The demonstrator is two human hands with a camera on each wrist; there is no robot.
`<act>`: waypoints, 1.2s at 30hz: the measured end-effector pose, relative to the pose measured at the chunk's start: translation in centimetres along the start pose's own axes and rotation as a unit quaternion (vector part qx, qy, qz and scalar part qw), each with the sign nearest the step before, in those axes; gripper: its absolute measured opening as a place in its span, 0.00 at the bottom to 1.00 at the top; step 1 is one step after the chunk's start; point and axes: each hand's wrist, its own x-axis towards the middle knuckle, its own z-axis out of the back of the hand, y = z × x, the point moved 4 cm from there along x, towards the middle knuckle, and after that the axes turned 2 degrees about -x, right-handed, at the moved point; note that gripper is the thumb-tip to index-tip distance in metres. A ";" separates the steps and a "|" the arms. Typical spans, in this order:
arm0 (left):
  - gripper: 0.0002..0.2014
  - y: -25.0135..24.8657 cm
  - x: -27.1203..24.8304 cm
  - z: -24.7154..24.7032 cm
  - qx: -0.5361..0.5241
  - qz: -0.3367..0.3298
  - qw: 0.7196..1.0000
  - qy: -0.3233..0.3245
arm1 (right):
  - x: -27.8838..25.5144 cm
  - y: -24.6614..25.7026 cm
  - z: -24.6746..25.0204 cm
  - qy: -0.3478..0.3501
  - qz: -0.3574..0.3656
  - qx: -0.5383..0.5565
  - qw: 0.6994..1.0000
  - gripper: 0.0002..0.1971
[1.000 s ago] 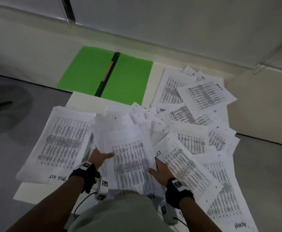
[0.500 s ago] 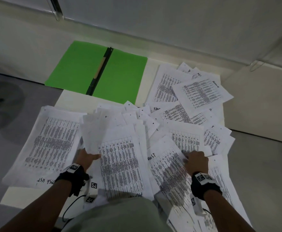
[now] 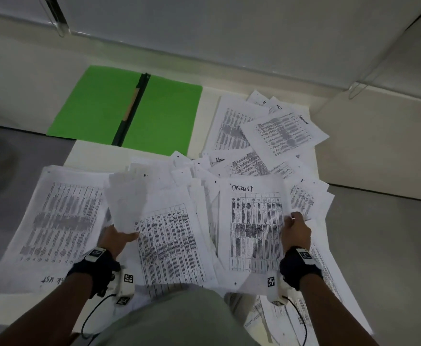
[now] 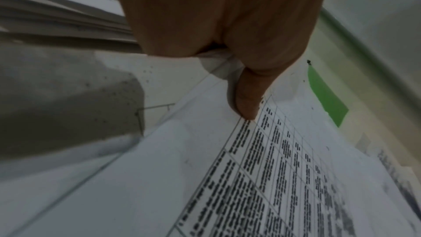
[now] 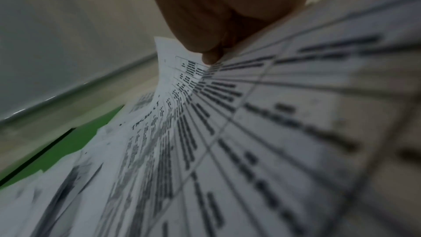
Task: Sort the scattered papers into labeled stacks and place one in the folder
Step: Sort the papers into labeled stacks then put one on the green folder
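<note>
Our right hand (image 3: 296, 232) pinching task-list sheet (image 3: 254, 228) at 3 o'clock, left hand (image 3: 115, 239) gripping paper stack (image 3: 164, 236), green folder (image 3: 169, 118) open at 11 o'clock on counter (image 3: 99, 152).

Right hand (image 5: 227, 12) grip pinching a printed table sheet (image 5: 227, 141) at its edge, green folder (image 5: 68, 150) beyond

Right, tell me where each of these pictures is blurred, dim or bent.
Head view: dim and wide-angle, the far wall's lines bowing; print on the left stack smears. Left wrist view: the left hand fills the top, soft; floor blurred. Right wrist view: the held sheet streaks near the lens; the right hand is out of focus.
</note>
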 end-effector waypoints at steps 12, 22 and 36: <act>0.29 1.6 1.0 -0.9 0.032 -0.024 0.999 -0.007 | -1.1 -18.3 4.6 0.053 -0.120 -0.130 0.983 0.16; 0.25 0.9 -2.8 -3.4 0.098 -0.052 0.994 -0.018 | -4.6 -19.9 4.4 0.040 -0.091 -0.022 0.995 0.19; 0.26 0.0 -4.3 -2.9 0.126 -0.100 0.987 -0.021 | -7.2 -15.4 3.2 0.138 -0.119 0.394 0.901 0.07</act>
